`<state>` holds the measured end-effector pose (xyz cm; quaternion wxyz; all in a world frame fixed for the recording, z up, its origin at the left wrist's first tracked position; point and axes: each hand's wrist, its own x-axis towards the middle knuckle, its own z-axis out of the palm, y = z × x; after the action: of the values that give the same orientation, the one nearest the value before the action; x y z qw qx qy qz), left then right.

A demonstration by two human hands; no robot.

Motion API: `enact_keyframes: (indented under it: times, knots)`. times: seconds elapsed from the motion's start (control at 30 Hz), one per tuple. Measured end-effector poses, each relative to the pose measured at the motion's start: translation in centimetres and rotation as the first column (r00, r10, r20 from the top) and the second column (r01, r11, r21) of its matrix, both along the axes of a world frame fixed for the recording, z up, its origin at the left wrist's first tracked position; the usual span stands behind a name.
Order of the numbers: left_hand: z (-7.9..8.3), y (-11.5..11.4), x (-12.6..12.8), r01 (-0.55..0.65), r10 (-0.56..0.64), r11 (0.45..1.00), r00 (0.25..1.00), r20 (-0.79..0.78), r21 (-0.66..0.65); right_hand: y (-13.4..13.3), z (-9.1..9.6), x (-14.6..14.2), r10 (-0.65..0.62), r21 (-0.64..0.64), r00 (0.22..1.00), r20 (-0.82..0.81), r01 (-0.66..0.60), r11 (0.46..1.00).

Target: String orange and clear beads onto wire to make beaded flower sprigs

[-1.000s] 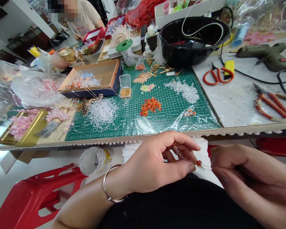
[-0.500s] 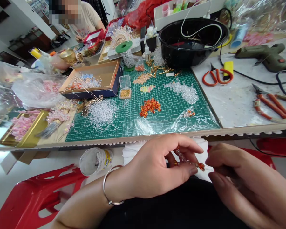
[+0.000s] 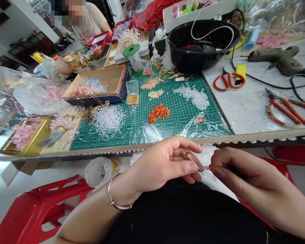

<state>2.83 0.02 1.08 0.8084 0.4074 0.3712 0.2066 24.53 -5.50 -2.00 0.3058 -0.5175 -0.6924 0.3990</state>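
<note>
Orange-and-clear strand (image 3: 206, 168), nearer than the mat (image 3: 136, 126), sits pinched between left hand (image 3: 162, 166) and right hand (image 3: 246, 179) fingers, seemingly mid-stringing, the next move calling for steady tension.

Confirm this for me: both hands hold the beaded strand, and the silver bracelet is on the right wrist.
Wrong wrist: the head view shows the silver bracelet on the wrist of the left hand. That hand and the right hand do both hold the beaded strand.
</note>
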Motion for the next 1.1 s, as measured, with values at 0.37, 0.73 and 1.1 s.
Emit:
enact_keyframes:
  times: [0.37, 0.73, 1.1]
  knots:
    - [-0.8, 1.2, 0.2, 0.22, -0.22, 0.965, 0.975, 0.015, -0.145, 1.5, -0.5, 2.2, 0.223, -0.1, 0.975, -0.006, -0.222, 0.97]
    - [-1.0, 1.3, 0.2, 0.278, -0.28, 0.94, 0.96, 0.02, -0.197, 1.6, -0.1, 1.7, 0.264, -0.117, 0.965, 0.0, -0.262, 0.958]
    - [-1.7, 1.4, 0.1, 0.265, -0.266, 0.941, 0.964, 0.025, -0.212, 1.6, -0.1, 1.5, 0.231, -0.017, 0.973, -0.001, -0.231, 0.973]
